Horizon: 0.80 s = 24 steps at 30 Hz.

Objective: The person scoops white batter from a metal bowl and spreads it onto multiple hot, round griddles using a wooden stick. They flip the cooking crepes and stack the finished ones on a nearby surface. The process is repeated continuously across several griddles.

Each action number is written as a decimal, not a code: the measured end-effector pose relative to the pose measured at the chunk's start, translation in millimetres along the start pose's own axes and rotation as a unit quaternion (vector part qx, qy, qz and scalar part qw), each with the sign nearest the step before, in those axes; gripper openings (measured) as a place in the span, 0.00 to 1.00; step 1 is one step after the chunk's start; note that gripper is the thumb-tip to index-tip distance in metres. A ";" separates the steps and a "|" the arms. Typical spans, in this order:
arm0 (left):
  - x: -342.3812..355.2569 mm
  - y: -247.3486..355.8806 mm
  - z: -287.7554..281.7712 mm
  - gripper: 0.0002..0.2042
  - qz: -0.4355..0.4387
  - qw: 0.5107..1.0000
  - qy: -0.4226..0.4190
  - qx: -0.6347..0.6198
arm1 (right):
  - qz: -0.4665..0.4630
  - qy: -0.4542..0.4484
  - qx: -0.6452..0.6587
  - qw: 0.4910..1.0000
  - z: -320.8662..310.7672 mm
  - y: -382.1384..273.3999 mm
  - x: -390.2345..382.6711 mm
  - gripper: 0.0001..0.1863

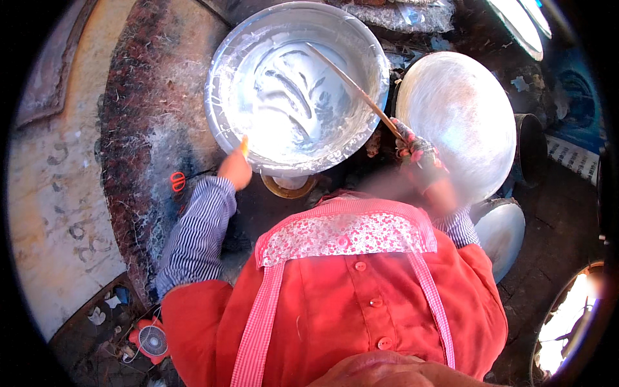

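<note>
A large grey basin (222,119) stands in front of me, its inside smeared with a whitish, wet paste. My left hand (237,169) is closed at the basin's near left rim, with a bright yellow-orange tip reaching over the edge. I cannot tell whether that tip is a finger covering or a separate thing. On the right, my right hand (433,177) is partly blurred and wrapped in dark floral cloth (416,151). It grips a long wooden stick (361,93), which slants over the right rim so its far tip lies over the paste.
Right of the basin leans a large round pale disc (458,122), with a smaller pale disc (501,233) below it. Orange-handled scissors (177,182) lie on the worn surface at left. A small red fan (153,340) sits at lower left. A bright round piece (567,326) stands lower right.
</note>
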<state>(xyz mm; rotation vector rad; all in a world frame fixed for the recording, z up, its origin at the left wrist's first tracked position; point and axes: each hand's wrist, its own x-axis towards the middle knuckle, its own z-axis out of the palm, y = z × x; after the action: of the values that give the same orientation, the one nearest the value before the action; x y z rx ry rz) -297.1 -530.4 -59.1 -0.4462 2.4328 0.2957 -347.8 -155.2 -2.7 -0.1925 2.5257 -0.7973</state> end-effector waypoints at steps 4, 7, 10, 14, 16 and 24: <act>55.7 -24.3 12.4 0.11 -0.047 0.998 0.031 -0.004 | -0.038 0.001 -0.007 0.999 5.2 0.7 6.1 0.27; 26.8 -4.4 19.4 0.11 0.022 0.997 -0.063 0.035 | -0.039 -0.013 -0.019 0.999 7.1 0.3 4.5 0.27; -27.4 5.8 -5.9 0.20 0.021 0.985 -0.169 0.012 | -0.033 -0.029 -0.012 0.999 3.7 -5.9 -1.8 0.27; 8.9 -7.7 -8.4 0.15 -0.059 0.997 0.006 0.050 | -0.039 -0.030 0.044 0.998 6.3 -4.3 1.1 0.25; 46.4 -27.7 6.1 0.17 -0.099 0.992 0.008 0.077 | -0.032 -0.044 0.018 0.998 1.2 -15.2 3.2 0.24; 11.6 -7.2 45.6 0.10 -0.057 0.990 -0.084 -0.094 | -0.105 0.023 -0.284 0.953 2.5 -12.6 149.2 0.15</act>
<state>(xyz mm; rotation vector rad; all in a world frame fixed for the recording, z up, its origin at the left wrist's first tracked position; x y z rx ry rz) -277.6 -525.4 -102.3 -0.6145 2.2146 0.4969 -477.2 -207.1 -57.4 -0.6447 2.7478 -0.1202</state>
